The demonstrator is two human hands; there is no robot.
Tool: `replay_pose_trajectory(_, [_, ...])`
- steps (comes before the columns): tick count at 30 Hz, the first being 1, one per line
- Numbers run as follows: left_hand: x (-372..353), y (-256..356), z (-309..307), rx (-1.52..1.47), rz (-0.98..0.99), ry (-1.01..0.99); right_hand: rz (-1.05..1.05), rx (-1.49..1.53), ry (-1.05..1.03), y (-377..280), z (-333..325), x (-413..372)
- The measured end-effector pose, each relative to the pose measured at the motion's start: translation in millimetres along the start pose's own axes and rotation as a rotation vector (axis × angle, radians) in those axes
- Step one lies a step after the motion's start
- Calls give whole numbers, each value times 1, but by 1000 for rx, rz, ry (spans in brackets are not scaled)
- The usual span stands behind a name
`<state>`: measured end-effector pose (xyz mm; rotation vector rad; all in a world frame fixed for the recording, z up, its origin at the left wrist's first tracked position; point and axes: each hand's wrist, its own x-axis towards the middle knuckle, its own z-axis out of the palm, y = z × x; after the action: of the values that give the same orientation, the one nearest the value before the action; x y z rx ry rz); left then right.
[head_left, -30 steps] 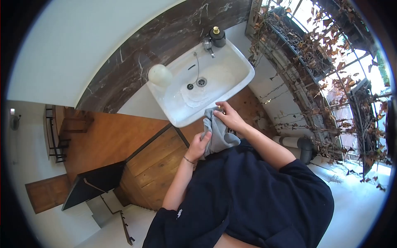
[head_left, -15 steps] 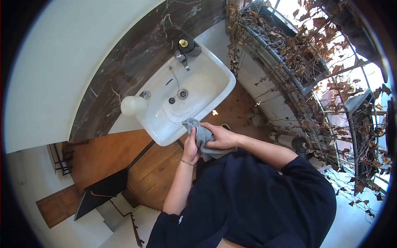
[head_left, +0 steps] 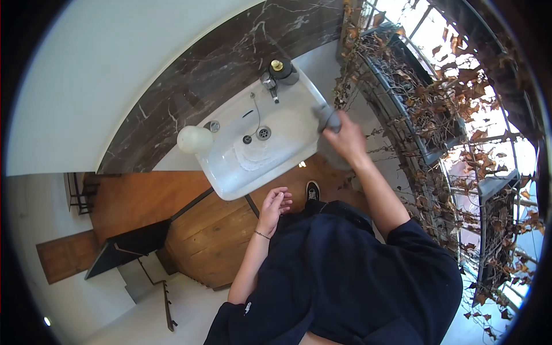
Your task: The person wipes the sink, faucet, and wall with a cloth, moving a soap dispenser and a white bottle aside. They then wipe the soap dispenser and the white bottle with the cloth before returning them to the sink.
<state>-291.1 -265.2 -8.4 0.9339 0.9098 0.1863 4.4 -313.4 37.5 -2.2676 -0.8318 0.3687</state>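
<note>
My right hand (head_left: 347, 138) is closed round a grey cloth (head_left: 329, 122) at the right rim of the white sink (head_left: 287, 152). Part of the cloth hangs down outside the rim and is blurred. My left hand (head_left: 274, 207) is empty in front of the sink, its fingers slightly curled and apart. A chrome tap (head_left: 269, 84) and a dark bottle with a gold top (head_left: 282, 69) stand at the sink's back corner. The black plug (head_left: 247, 139) lies on its chain beside the drain (head_left: 263, 133).
A pale round object (head_left: 194, 140) sits at the sink's left back corner. Dark marble (head_left: 190, 77) lines the wall behind. Dried vines (head_left: 402, 86) hang by the window on the right. A black panel (head_left: 129, 247) stands over the wooden floor (head_left: 213, 250).
My right hand has moved away to the upper right with the grey cloth. My left hand has let go of the cloth and opened. The view has shifted slightly.
</note>
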Motion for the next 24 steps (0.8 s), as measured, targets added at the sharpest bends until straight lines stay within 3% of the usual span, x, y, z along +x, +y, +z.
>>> replay_pose_trajectory(4, [-5,-12,-8,-26,-50,75,7,-150,119,-3,10,50])
replay_pose_trajectory(6, [-6,-15,-8,-24,-57,90,-124,-396,140,12,46,74])
replay_pose_trajectory(8, [-4,-13,-8,-16,-56,105,-82,-381,77,12,66,92])
replay_pose_trajectory(12, [11,1,-2,201,53,115,-158,-306,280,36,100,111])
replay_pose_trajectory(14, [33,19,1,481,292,87,-240,-257,343,34,97,111])
replay_pose_trajectory(16, [54,57,17,585,380,133,-39,-159,10,28,82,102])
replay_pose_trajectory(19, [97,111,38,737,608,214,-133,-148,56,29,78,85])
replay_pose_trajectory(24, [185,183,66,759,776,344,-324,-220,220,44,85,64])
